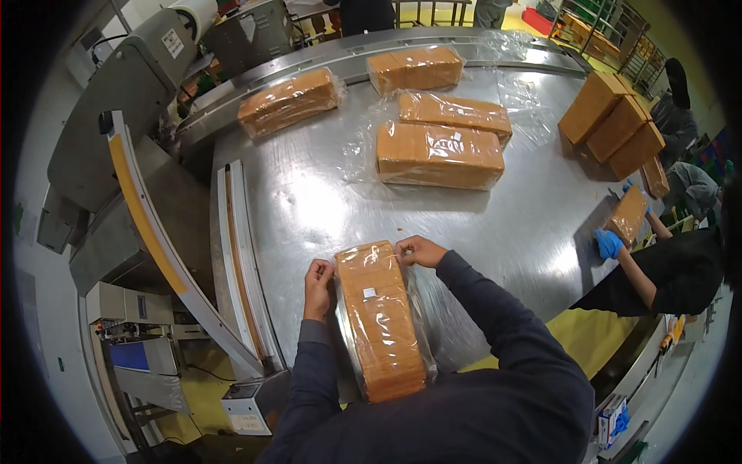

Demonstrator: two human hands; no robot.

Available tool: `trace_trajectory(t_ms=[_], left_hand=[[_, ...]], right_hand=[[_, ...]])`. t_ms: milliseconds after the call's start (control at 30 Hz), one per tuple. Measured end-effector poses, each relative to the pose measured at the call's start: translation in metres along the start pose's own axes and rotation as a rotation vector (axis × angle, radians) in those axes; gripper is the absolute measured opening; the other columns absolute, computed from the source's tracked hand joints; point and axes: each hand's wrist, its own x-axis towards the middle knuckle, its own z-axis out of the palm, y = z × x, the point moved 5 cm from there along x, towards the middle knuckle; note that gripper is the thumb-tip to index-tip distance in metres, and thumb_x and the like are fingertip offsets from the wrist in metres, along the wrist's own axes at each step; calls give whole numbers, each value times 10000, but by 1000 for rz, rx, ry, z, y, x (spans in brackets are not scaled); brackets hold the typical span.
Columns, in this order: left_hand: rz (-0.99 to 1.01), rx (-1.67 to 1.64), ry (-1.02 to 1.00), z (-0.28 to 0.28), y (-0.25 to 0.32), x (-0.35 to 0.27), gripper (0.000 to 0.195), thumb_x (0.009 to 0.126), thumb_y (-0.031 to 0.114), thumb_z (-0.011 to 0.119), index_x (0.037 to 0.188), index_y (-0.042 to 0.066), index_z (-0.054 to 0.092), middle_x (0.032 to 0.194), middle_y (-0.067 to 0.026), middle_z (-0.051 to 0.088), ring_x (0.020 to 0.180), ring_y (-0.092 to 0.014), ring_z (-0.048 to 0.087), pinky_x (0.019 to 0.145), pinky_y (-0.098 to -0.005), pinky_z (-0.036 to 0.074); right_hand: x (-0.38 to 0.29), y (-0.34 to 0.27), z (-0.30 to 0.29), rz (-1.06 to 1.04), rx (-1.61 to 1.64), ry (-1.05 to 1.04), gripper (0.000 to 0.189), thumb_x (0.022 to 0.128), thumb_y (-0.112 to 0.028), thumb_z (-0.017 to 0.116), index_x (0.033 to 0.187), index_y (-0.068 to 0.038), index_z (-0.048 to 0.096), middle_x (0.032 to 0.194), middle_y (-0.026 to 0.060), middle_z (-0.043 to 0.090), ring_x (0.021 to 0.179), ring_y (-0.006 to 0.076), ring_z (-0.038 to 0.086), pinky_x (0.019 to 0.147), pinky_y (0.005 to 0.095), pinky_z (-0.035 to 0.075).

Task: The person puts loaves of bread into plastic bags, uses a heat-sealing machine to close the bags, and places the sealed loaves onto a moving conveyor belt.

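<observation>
Close to my body on the steel table lies a long brown bread loaf [379, 330] in a clear plastic bag, with a small white tag [369, 293] on top. My left hand [318, 288] is at the left side of its far end, fingers curled and pinching the plastic. At the opposite far corner, my right hand [422, 253] pinches the clear bag [418, 313] between thumb and fingertips. Loose film hangs along the loaf's right side. A bar sealer [240, 261] stands left of my left hand, its curved arm [153, 232] raised.
Bagged loaves [440, 153] lie across the far half of the steel table [313, 214]. Unbagged loaves [614, 124] are stacked at the right. Beside them, a co-worker's blue-gloved hand [608, 243] holds another loaf [627, 216]. A grey machine [116, 133] stands at the left.
</observation>
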Motion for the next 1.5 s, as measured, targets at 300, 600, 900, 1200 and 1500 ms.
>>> trace_trajectory(t_ms=[300, 600, 900, 1200, 1500], left_hand=[[27, 68, 137, -6, 8, 3, 68, 895, 51, 586, 837, 34, 555, 800, 4, 555, 772, -81, 502, 740, -217, 408], [100, 211, 309, -2, 16, 2, 64, 928, 58, 533, 866, 47, 528, 766, -4, 539, 710, -78, 475, 668, -226, 401], [48, 317, 316, -38, 26, 48, 78, 895, 58, 542, 821, 54, 520, 713, 8, 507, 661, -81, 437, 633, -241, 372], [-55, 295, 356, -84, 46, 86, 80, 882, 33, 508, 810, 59, 532, 722, -7, 543, 662, -101, 471, 594, -236, 385], [502, 681, 702, -95, 139, 90, 128, 871, 56, 580, 991, 18, 608, 916, -51, 610, 876, -137, 565, 775, -297, 467]], right_hand=[[1, 4, 18, -75, 343, 309, 101, 711, 42, 514, 754, -35, 562, 758, -1, 547, 774, 110, 526, 724, 250, 414], [15, 11, 17, 25, -241, 370, 170, 778, -107, 530, 723, 26, 620, 806, 151, 618, 766, 266, 590, 705, 349, 468], [61, 17, 36, 105, -401, 586, 273, 863, -175, 422, 755, -9, 611, 851, 189, 636, 843, 378, 588, 789, 444, 455], [48, -70, -58, -298, -670, 1049, 276, 718, -178, 747, 936, -94, 600, 1020, 125, 596, 1022, 336, 535, 871, 428, 420], [-80, -129, -207, 140, -1034, 1221, 298, 789, -351, 600, 966, -125, 679, 1056, 153, 636, 1029, 326, 580, 905, 419, 441]])
